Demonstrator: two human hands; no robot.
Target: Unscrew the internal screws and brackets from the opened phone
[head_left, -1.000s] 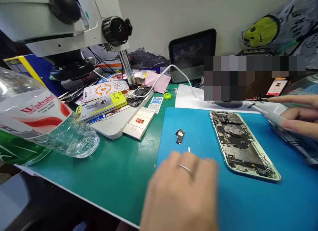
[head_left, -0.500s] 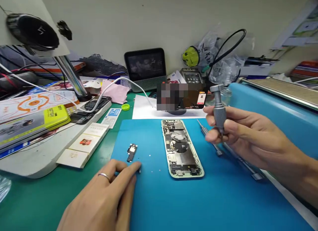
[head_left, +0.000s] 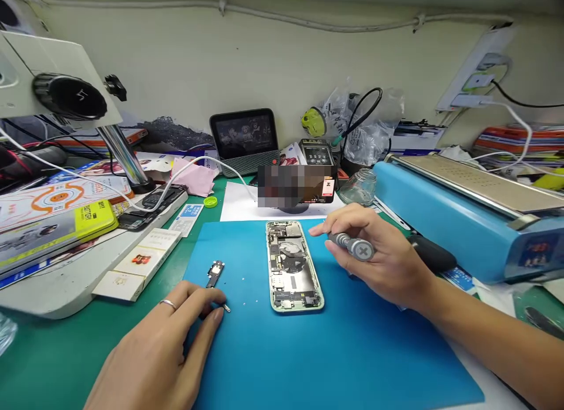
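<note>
An opened phone [head_left: 291, 267] with its boards exposed lies upright in the middle of a blue work mat [head_left: 352, 351]. My right hand [head_left: 379, 260] grips a grey metal screwdriver [head_left: 352, 245] just right of the phone's upper half, tip pointing toward the phone. My left hand [head_left: 163, 345] rests on the mat's left edge, fingers bent together at a tiny metal part [head_left: 225, 308]; a ring is on one finger. A small black component [head_left: 215, 272] lies on the mat just beyond the fingertips.
A microscope [head_left: 61, 87] on a white base [head_left: 66, 286] stands at the left with boxes, a phone and a white cable. A small screen [head_left: 245, 137], a glass jar [head_left: 359, 188] and a blue machine [head_left: 462, 216] line the back and right.
The view swung right and up off the bottle. My right hand took up the screwdriver, then lowered it beside the phone. My left hand settled at the mat's left edge.
</note>
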